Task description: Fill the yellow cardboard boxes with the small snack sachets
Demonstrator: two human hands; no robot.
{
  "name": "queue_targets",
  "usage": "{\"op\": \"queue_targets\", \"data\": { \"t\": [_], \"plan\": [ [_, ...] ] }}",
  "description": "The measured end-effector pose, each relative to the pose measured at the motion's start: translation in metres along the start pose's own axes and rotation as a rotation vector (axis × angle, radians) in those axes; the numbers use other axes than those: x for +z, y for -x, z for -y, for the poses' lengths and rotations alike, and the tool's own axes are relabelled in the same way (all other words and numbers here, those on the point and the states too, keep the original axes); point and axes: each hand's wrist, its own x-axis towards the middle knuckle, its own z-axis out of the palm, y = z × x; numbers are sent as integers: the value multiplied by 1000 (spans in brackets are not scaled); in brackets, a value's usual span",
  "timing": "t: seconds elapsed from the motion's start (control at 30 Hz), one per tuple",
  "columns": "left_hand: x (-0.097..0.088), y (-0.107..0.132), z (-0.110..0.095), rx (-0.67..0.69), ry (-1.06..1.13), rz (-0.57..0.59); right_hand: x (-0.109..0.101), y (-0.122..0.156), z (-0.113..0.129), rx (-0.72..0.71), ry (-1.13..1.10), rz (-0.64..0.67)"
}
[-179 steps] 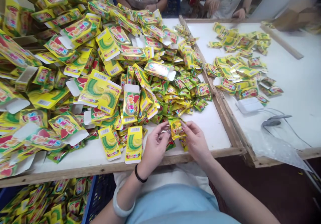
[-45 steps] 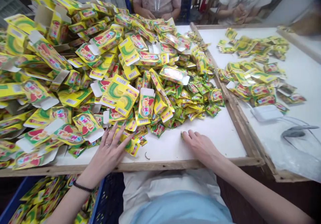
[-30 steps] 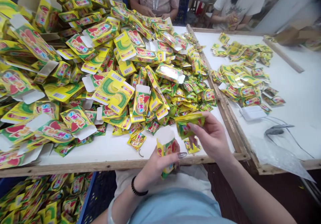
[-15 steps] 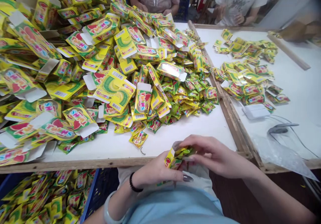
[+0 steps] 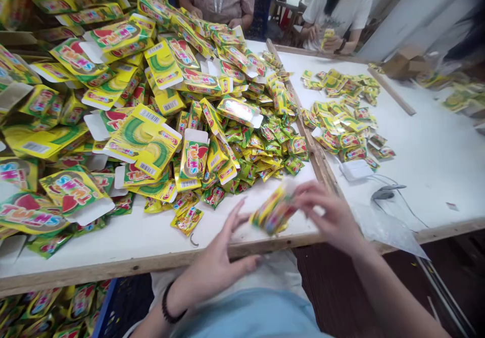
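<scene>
My right hand (image 5: pixel 333 216) grips a small yellow-green carton (image 5: pixel 273 210), blurred by motion, just above the table's front edge. My left hand (image 5: pixel 220 262) hovers below and to the left of the carton with its fingers stretched out and holds nothing. Right behind the hands lies a heap of small green-yellow sachets (image 5: pixel 265 151). Flat and folded yellow cartons (image 5: pixel 144 141) are piled high to the left.
A wooden rail (image 5: pixel 314 151) separates my white table (image 5: pixel 132 237) from a second table with more sachets (image 5: pixel 341 121), a white pad (image 5: pixel 354 169) and a clear plastic sheet (image 5: pixel 382 224). Two people sit at the far side. A blue crate (image 5: pixel 56 307) of cartons stands below left.
Half a second ago both hands were closed on the carton near my lap. Now my right hand has lifted it up over the table edge and my left hand has let go and spread.
</scene>
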Motion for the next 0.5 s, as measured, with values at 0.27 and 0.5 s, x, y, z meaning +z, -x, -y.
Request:
{"op": "queue_targets", "data": {
  "t": [0.27, 0.5],
  "plan": [
    [-58, 23, 62, 12, -1054, -576, -18, -43, -109, 312, 819, -389],
    [-62, 37, 57, 68, -788, -649, 16, -39, -117, 235, 728, -359]
  ]
}}
